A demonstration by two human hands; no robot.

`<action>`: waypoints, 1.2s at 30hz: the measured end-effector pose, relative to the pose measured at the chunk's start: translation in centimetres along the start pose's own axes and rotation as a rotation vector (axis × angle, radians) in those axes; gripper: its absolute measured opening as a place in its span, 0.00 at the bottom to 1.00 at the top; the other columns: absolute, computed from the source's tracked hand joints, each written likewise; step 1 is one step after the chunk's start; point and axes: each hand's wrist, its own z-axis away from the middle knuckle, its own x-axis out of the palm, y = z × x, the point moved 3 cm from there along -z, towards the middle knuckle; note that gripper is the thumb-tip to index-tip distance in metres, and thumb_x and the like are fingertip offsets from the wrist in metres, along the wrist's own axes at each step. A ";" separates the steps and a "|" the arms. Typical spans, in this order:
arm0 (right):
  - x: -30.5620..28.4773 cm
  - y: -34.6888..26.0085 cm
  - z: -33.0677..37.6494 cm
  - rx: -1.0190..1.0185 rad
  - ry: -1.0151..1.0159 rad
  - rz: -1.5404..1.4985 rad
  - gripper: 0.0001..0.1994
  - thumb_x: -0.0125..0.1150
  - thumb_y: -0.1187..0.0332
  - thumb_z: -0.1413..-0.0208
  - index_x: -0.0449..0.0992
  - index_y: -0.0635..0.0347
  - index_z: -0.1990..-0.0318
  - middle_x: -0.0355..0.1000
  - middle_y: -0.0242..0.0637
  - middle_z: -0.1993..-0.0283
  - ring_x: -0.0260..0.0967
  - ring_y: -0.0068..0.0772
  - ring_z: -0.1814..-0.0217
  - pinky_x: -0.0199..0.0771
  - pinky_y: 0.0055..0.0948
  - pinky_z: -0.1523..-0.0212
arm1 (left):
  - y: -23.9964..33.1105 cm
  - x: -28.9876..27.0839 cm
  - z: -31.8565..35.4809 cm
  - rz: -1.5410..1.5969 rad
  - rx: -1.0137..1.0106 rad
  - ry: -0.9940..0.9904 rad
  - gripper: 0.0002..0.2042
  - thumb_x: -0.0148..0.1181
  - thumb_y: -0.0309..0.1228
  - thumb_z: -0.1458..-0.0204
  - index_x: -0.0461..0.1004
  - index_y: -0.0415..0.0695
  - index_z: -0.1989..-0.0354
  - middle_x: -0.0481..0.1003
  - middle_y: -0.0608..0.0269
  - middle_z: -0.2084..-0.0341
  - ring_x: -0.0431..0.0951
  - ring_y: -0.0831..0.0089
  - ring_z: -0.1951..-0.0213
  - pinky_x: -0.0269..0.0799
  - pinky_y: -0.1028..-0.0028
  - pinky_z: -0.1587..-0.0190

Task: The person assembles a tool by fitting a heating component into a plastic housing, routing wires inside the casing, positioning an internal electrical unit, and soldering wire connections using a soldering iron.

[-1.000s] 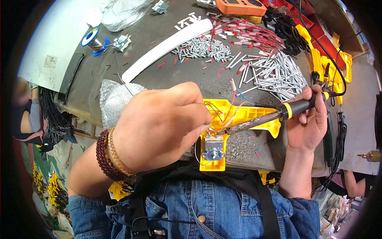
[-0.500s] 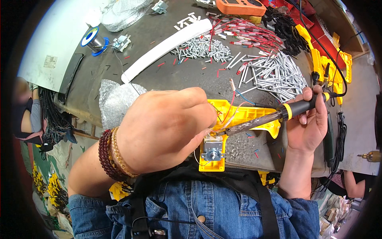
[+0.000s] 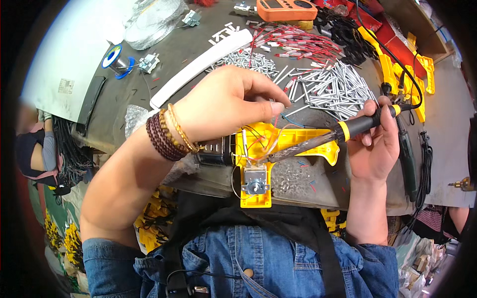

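Note:
My right hand (image 3: 373, 144) holds a soldering iron (image 3: 365, 124) by its black, yellow-banded handle. The iron's long, stained barrel slants down left over a yellow plastic housing half (image 3: 293, 141), its tip close to wires beside a silver boxy part with a round shaft (image 3: 255, 183). Thumb and forefinger of my left hand (image 3: 226, 102) are closed at the upper end of a red wire (image 3: 276, 121) that rises from the housing. What sits right at those fingertips is partly hidden. A dark, slotted part (image 3: 213, 153) lies at the housing's left end, partly under my left wrist.
Beyond my hands lie long metal pins (image 3: 335, 84), small screws (image 3: 251, 60), red wires (image 3: 303, 44) and a white curved strip (image 3: 203, 67). A solder spool (image 3: 117, 62) stands left. An orange meter (image 3: 285, 10) is at the back. The iron's cord (image 3: 417, 89) arches at right.
My left hand has moved up and away from the silver part to the red wire's end. The iron stays in my right hand, its tip still over the housing.

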 end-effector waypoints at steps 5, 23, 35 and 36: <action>0.0 -0.3 0.0 -0.013 -0.110 0.039 0.11 0.49 0.64 0.32 0.73 0.53 0.49 0.75 0.33 0.59 0.59 0.16 0.79 0.64 0.18 0.72 | -0.8 0.7 -0.2 0.328 -0.066 -0.245 0.17 0.56 0.33 0.37 0.73 0.34 0.44 0.79 0.66 0.60 0.76 0.82 0.60 0.72 0.79 0.51; 0.1 0.0 -0.1 -0.020 -0.033 0.026 0.09 0.52 0.67 0.34 0.69 0.55 0.49 0.73 0.38 0.62 0.58 0.15 0.81 0.62 0.17 0.76 | -0.2 -0.1 -0.2 0.369 -0.145 -0.352 0.15 0.63 0.30 0.44 0.75 0.34 0.52 0.81 0.60 0.66 0.81 0.77 0.62 0.75 0.78 0.55; 0.2 0.0 -0.1 -0.038 -0.015 0.071 0.10 0.51 0.66 0.34 0.69 0.56 0.48 0.73 0.39 0.61 0.58 0.15 0.81 0.64 0.19 0.76 | -0.1 -0.3 2.0 -0.052 -0.003 -0.086 0.10 0.73 0.30 0.54 0.78 0.39 0.72 0.79 0.66 0.73 0.77 0.78 0.67 0.71 0.76 0.59; 0.1 0.0 -0.1 -0.037 -0.014 0.072 0.10 0.51 0.66 0.34 0.69 0.56 0.48 0.73 0.39 0.61 0.58 0.15 0.81 0.64 0.19 0.76 | -0.3 0.0 2.1 -0.050 -0.004 -0.087 0.10 0.73 0.30 0.54 0.78 0.39 0.72 0.79 0.66 0.73 0.77 0.78 0.67 0.71 0.76 0.59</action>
